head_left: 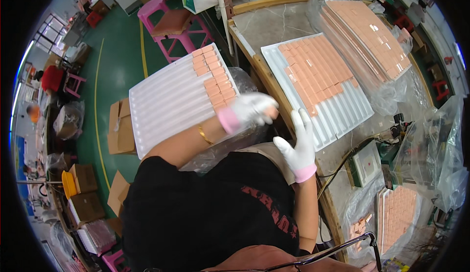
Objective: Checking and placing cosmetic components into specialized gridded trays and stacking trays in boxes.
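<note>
My left hand [252, 109], in a white glove with a pink cuff, is blurred and curled around a small peach-coloured piece [270, 111]. It hovers beside the near right corner of a white ribbed tray [166, 98], where several peach blocks [219, 87] fill the right-hand ends of the grooves. My gloved right hand [299, 145] has its fingers spread and appears to hold nothing. It is nearest to a second ribbed tray [350, 118] on the table, largely covered by rows of peach blocks [316, 69].
A tall stack of filled trays [367, 37] stands at the table's far right, wrapped in clear plastic [387, 96]. Nearer lie a boxy device [364, 164] with cables and another filled tray [396, 215]. Left are a pink stool [171, 25] and a cardboard box [121, 127].
</note>
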Tool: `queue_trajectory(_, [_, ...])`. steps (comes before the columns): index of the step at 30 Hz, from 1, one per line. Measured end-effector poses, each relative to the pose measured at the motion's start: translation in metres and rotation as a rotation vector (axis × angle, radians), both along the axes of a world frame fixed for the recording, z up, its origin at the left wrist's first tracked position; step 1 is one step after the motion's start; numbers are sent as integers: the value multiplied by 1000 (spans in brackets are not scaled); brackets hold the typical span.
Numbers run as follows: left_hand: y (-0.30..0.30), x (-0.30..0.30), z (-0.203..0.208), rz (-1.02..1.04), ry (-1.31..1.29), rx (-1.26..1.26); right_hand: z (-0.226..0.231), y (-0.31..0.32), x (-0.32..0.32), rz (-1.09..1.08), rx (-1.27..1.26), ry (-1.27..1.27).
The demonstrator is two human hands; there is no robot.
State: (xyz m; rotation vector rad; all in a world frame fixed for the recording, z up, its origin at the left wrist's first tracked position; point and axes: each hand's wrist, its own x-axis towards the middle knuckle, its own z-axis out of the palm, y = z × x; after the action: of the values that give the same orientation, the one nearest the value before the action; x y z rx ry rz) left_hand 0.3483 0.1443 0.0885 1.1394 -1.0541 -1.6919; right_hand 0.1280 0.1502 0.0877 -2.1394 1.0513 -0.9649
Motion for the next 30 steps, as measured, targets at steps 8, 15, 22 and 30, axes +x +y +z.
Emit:
queue_trajectory(8, [-19, 159, -64, 747, -1107, -619, -19, -2, -37, -139, 203, -158])
queue_trajectory(15, [-25, 169, -88, 896, -1139, -683, -26, 2, -43, -174, 213, -192])
queue_trajectory(22, [-54, 122, -32, 1115, 352, -276, -32, 3, -47, -235, 309, -234])
queue_trajectory(30, [-80, 156, -75, 1142, -235, -554, -25, 2, -48, -255, 249, -257])
